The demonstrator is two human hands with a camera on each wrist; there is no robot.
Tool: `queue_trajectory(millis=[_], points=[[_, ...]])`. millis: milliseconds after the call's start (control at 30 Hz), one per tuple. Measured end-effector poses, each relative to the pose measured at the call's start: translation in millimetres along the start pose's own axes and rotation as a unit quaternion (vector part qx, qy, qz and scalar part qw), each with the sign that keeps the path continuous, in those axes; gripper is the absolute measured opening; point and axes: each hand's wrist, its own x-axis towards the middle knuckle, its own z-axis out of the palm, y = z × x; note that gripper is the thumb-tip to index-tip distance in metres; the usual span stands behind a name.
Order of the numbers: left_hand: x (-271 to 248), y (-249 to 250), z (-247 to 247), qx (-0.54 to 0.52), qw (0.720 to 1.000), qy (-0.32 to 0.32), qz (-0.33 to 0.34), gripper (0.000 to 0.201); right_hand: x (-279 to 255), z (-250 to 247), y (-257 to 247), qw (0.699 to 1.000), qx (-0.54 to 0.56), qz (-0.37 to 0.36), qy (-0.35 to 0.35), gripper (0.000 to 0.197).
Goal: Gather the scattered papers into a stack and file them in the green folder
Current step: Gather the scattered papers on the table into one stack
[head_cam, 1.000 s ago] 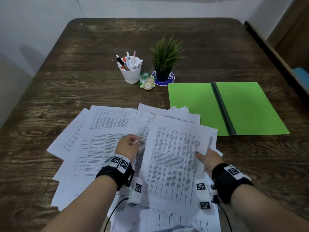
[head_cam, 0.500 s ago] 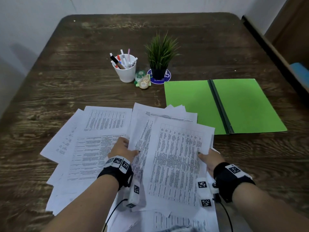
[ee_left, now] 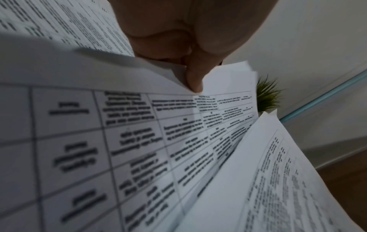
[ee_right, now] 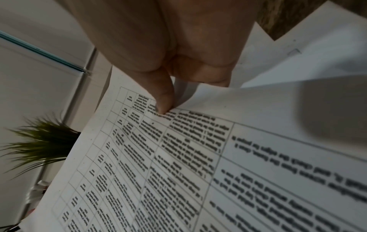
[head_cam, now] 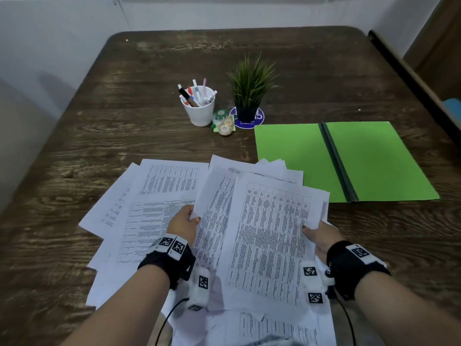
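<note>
Printed white papers [head_cam: 159,211] lie scattered over the near half of the wooden table. Both hands hold a bundle of sheets [head_cam: 269,240] raised above them. My left hand [head_cam: 185,222] pinches the bundle's left edge, thumb on top; in the left wrist view the thumb [ee_left: 193,78] presses on the sheets [ee_left: 139,141]. My right hand [head_cam: 318,233] pinches the right edge, with its thumb [ee_right: 163,100] on the top printed page [ee_right: 178,164]. The green folder [head_cam: 349,161] lies open and flat to the right, beyond the papers.
A white cup of pens [head_cam: 198,108], a small potted plant [head_cam: 249,93] on a blue coaster and a tape dispenser [head_cam: 223,122] stand mid-table behind the papers. A dark wooden ledge [head_cam: 411,78] borders the table's right side. A white wall runs along the left.
My left hand went from resting on the papers to pinching the left edge of the sheets. The bundle has come up off the table between both hands.
</note>
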Motion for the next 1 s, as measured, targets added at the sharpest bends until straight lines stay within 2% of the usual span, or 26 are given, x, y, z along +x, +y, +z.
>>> queue_trajectory(millis=[233, 500, 600, 700, 833, 1000], points=[[-9, -4, -12, -0.011, 1.000, -0.008, -0.001, 0.032, -21, 24, -18, 0.996, 0.086, -0.030, -0.020, 0.035], [-21, -9, -21, -0.090, 0.994, -0.054, 0.021, 0.035, -37, 49, -33, 0.996, 0.069, -0.058, -0.018, 0.030], [-25, -13, -25, -0.100, 0.993, -0.053, 0.023, 0.033, -43, 55, -37, 0.998, 0.025, -0.062, -0.002, 0.032], [-31, -10, -30, -0.086, 0.995, -0.036, 0.016, 0.018, -50, 62, -40, 0.998, -0.029, -0.064, 0.005, 0.040], [-42, -7, -30, -0.118, 0.991, -0.055, 0.034, 0.039, -61, 71, -44, 0.995, -0.090, -0.053, 0.004, 0.049], [-39, -14, -27, -0.084, 0.994, -0.051, 0.044, 0.030, -71, 74, -45, 0.987, -0.148, -0.055, 0.018, 0.063]])
